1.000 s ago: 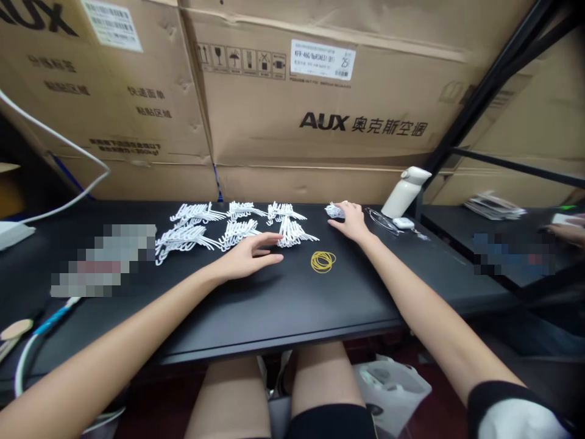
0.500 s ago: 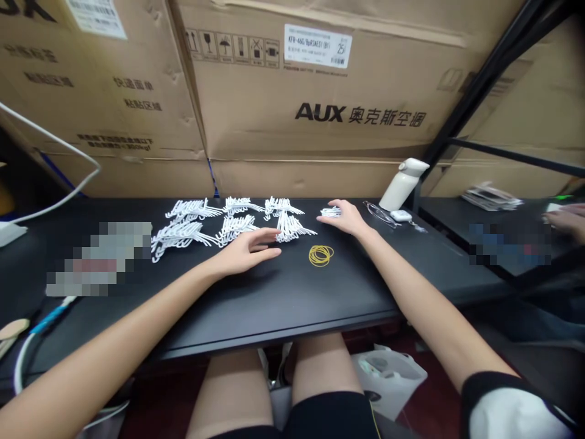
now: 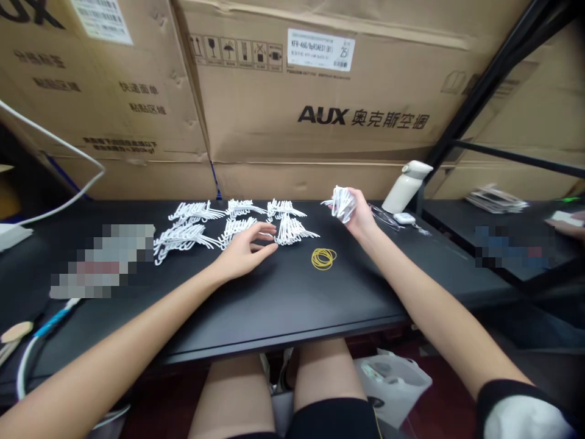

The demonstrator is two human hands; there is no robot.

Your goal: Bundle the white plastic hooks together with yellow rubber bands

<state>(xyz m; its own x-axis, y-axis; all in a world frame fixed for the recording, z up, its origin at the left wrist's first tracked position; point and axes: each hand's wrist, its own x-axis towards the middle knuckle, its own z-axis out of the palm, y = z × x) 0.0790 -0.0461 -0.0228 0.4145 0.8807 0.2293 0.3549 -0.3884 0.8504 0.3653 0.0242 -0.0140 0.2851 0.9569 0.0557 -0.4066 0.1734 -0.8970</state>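
My right hand [image 3: 361,213] is closed around a bundle of white hooks [image 3: 342,204], lifted above the black desk [image 3: 292,299] with their ends facing left. My left hand [image 3: 247,251] hovers with fingers apart and holds nothing, beside the front row of white hook piles. Several piles of thin white hooks lie in two rows: one pile [image 3: 185,238] at front left, another [image 3: 292,230] just past my left fingertips, and a third [image 3: 196,211] at the back left. Between my hands, a loose heap of yellow rubber bands [image 3: 324,258] rests on the desk.
Large cardboard boxes [image 3: 320,140] stand behind the desk. A white bottle [image 3: 406,186], glasses [image 3: 382,216] and a small white case [image 3: 404,218] sit at the right. A blurred-out object [image 3: 105,259] lies at left near a white cable [image 3: 27,360]. Another person's hand [image 3: 569,228] shows at far right.
My right hand has risen from the desk with the bundle of white hooks and turned, so the bundle now shows. My left hand stays nearly in place, fingers still apart.
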